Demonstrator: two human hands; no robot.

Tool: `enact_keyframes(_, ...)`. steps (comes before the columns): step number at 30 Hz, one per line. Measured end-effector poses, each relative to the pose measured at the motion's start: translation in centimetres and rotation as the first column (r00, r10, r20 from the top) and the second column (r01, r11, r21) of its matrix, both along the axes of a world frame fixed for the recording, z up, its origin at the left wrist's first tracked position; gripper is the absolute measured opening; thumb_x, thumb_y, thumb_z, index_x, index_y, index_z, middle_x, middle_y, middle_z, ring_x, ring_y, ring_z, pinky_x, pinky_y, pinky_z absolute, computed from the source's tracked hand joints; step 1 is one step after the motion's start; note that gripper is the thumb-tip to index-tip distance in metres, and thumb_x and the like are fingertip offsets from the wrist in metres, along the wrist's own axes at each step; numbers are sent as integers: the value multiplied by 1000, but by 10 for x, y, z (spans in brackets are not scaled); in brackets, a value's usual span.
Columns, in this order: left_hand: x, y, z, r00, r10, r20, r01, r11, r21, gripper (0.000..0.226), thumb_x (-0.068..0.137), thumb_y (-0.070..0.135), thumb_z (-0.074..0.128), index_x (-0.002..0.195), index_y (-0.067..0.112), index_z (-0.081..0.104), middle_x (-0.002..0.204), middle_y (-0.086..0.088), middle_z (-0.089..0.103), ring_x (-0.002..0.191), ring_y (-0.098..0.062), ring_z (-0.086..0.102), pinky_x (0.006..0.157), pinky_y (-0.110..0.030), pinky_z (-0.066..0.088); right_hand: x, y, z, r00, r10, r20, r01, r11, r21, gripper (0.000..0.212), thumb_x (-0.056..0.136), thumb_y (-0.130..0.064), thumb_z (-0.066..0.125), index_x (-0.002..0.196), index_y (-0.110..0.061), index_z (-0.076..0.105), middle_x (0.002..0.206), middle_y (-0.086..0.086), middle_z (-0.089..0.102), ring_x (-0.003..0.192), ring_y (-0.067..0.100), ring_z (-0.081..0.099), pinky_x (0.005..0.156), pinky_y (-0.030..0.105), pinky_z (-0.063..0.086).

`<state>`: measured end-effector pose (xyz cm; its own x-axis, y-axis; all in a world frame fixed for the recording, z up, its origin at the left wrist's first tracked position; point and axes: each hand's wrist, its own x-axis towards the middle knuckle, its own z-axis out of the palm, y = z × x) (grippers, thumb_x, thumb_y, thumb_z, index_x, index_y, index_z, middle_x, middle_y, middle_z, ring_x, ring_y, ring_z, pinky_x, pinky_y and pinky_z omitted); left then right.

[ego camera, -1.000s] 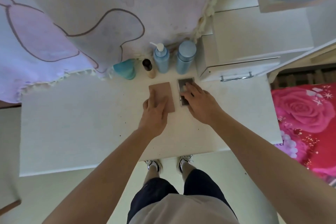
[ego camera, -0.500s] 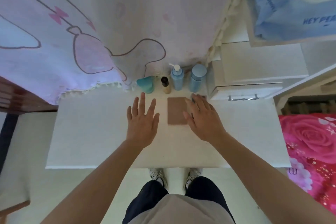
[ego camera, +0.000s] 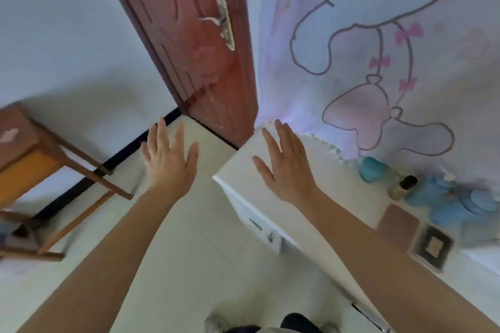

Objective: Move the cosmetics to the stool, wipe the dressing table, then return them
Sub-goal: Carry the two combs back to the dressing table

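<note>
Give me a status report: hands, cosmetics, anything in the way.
Left hand open, over the floor. Right hand open, over the dressing table end. Cosmetics on the table, none held. Stool at left, nothing visible in the way.

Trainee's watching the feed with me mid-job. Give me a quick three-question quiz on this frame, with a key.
1. True or false: the left hand holds something.
2. The right hand hovers over: A bed; B table; C sink.
3. Fill in: the stool stands on the person's ___ side.
Key: 1 false; 2 B; 3 left.
</note>
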<state>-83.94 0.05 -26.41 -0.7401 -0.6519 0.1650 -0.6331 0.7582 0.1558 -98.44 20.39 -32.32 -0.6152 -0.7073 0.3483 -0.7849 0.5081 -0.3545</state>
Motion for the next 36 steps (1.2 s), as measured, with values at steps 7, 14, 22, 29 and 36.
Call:
enact_keyframes(7,178,-174,52,963,231,-142,-243,967,-78,62,98,53,22,153,23,20,162,-15,3,149,-33,-2,117,-59,7,109,-231,68,955,268,-130,-263,963,50,66,102,-50,33,155,-12,26,162,21,13,151,35,11,119,51,20)
enact_keyframes(14,329,-297,73,881,445,-159,-467,873,-144,62,99,51,24,154,25,15,162,-14,1,149,-32,-3,116,-60,7,226,-409,97,872,461,-165,-458,887,60,67,102,-53,32,156,-14,21,163,19,5,151,34,8,121,50,17)
enact_keyframes(22,420,-383,49,772,631,-77,-636,769,-68,69,94,58,12,155,24,12,162,-13,-4,149,-32,-8,118,-57,3,309,-562,70,777,615,-132,-604,788,115,69,101,-59,24,156,-20,13,164,16,1,152,32,4,121,46,11)
enact_keyframes(29,437,-518,28,744,666,52,-662,746,-79,67,96,56,14,155,26,5,162,-10,-11,148,-29,-15,119,-55,0,334,-708,31,745,663,-70,-653,747,127,70,99,-58,28,156,-22,10,164,13,0,151,32,5,120,47,12)
enact_keyframes(36,432,-676,31,732,664,151,-659,747,-88,73,89,61,3,154,28,3,162,-8,-13,149,-28,-14,119,-56,3,334,-884,18,776,629,41,-627,762,165,71,100,-57,31,156,-26,2,165,9,-8,152,29,-2,123,48,14)
